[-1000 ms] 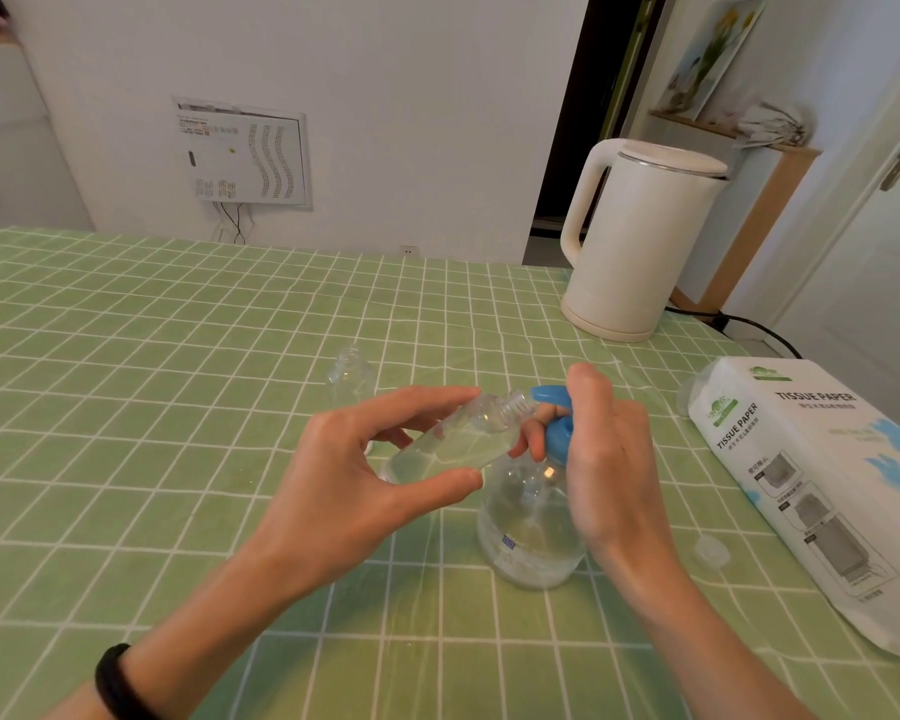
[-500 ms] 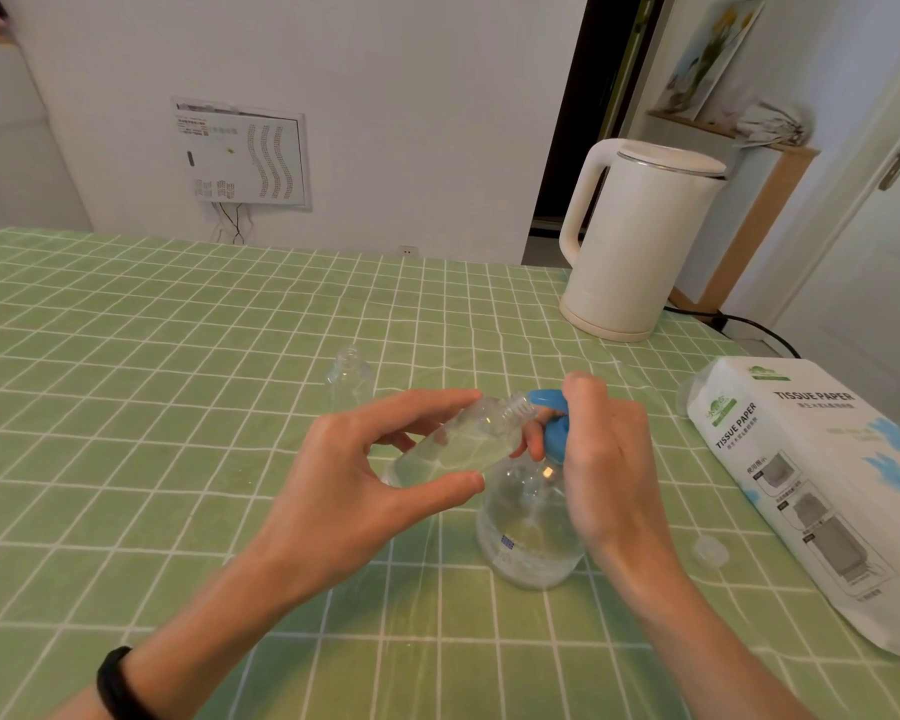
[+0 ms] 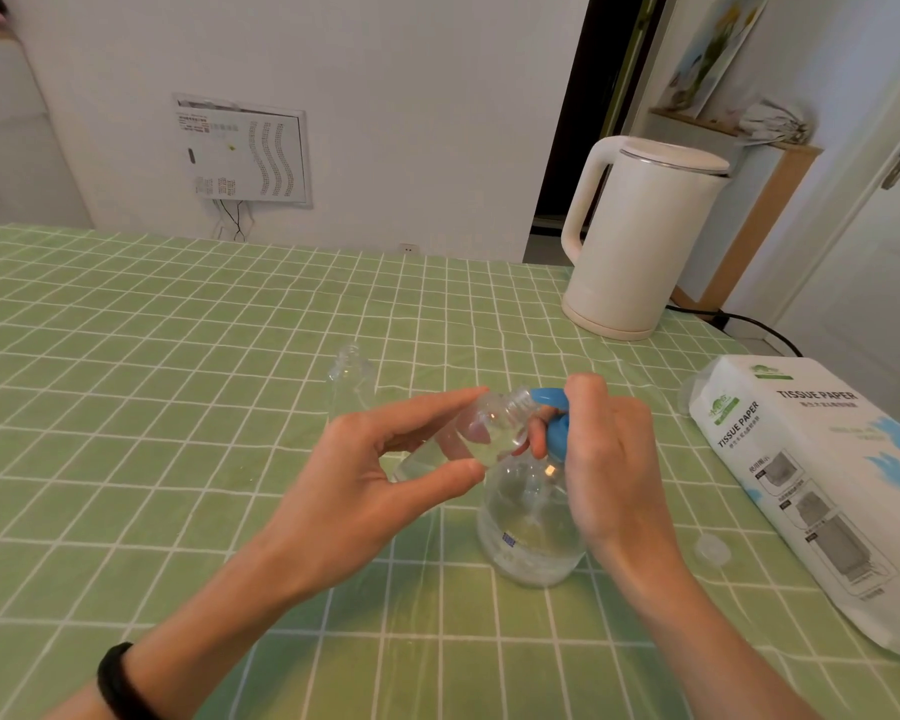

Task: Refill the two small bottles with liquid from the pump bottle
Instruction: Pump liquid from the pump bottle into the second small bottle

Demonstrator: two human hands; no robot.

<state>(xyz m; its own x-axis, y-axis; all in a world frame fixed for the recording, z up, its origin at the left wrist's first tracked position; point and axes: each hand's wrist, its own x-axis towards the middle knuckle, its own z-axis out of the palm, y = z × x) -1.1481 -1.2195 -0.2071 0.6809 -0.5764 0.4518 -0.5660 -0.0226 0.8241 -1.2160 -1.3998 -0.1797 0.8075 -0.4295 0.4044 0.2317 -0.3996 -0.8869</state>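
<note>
On the green-checked bench [image 3: 126, 356]: one kettle [image 3: 640, 241], one tissue pack [image 3: 822, 475], one pump bottle [image 3: 531, 527], two small bottles, one loose cap [image 3: 713, 549]. The right hand [image 3: 614, 459] presses the blue pump head [image 3: 554, 418], its grip closed around it. The left hand [image 3: 365, 475] pinches one tilted small bottle [image 3: 474, 433] at the spout; the other small bottle [image 3: 352, 376] stands behind.

A white wall [image 3: 385, 96] with a panel [image 3: 242, 148] rises beyond the green checked worktop [image 3: 126, 407]; a dark doorway [image 3: 578, 122] opens far right.

Blue pump head [image 3: 556, 427], green white-checked tablecloth [image 3: 178, 387], cream kettle [image 3: 640, 246].
</note>
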